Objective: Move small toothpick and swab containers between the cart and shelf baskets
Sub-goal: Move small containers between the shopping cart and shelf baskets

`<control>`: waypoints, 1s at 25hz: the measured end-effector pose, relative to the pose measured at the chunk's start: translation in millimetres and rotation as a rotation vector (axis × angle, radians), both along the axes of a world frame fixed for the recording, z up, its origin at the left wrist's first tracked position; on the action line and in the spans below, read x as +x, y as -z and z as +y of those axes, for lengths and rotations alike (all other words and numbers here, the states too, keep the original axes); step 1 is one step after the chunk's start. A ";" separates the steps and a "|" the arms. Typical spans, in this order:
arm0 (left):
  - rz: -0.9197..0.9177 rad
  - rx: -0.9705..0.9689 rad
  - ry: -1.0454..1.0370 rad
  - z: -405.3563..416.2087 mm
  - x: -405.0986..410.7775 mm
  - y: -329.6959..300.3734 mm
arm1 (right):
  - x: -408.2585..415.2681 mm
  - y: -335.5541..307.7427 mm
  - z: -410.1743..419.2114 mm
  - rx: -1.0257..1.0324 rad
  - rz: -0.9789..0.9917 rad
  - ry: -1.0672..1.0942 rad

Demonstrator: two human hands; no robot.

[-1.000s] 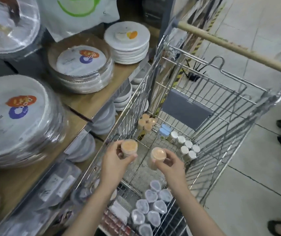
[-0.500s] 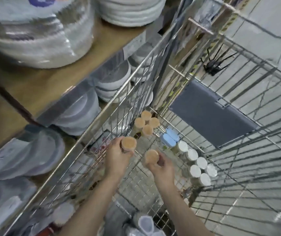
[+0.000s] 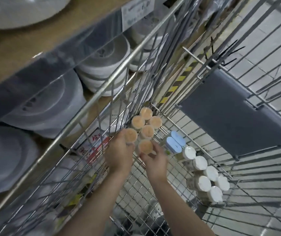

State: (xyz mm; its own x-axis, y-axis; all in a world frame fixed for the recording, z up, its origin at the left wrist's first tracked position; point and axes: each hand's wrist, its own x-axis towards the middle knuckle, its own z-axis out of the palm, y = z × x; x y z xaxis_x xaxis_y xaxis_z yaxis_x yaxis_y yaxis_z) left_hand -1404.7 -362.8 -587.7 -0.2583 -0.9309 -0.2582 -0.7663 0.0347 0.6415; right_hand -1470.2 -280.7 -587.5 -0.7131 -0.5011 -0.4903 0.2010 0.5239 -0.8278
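Both hands had dropped deep into the wire cart (image 3: 153,189) within 1 second, carrying 2 toothpick containers to the cluster of 4 toothpick containers (image 3: 146,122) in its far corner. The left hand (image 3: 119,154) curled around the left container (image 3: 130,135); the right hand (image 3: 155,161) pinched the right container (image 3: 145,147), both just beside the cluster, so set-down looked imminent. Farther right, 2 blue-lidded containers (image 3: 175,143) and a row of white-lidded containers (image 3: 204,172) stood on the mesh floor. Wrapped plate stacks (image 3: 102,70) filled the shelf (image 3: 25,43) alongside, above a pale tiled floor (image 3: 272,31).
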 end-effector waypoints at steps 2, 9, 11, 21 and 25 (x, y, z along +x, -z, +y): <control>-0.017 -0.016 0.001 -0.4 -1.8 -0.9 | 1.1 9.8 -2.2 0.014 0.012 -0.007; 0.091 0.050 0.013 3.5 5.2 20.9 | 6.3 23.8 -10.4 0.039 0.082 0.016; 0.193 0.096 -0.010 5.0 9.4 32.3 | 7.7 26.9 -12.2 0.040 0.093 0.039; 0.486 0.419 -0.283 3.2 7.8 35.2 | 15.2 29.5 -24.4 -0.020 -0.008 0.158; 0.542 0.491 -0.286 -0.4 7.2 30.5 | 20.8 35.4 -33.9 0.058 -0.013 0.260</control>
State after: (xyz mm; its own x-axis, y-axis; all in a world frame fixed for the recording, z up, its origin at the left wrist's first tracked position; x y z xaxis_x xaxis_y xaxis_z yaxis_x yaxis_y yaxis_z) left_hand -1397.5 -363.2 -618.3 -0.2334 -0.7922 -0.5639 -0.2786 -0.5011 0.8193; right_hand -1449.3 -314.6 -622.9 -0.8074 -0.2724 -0.5233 0.3459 0.4999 -0.7940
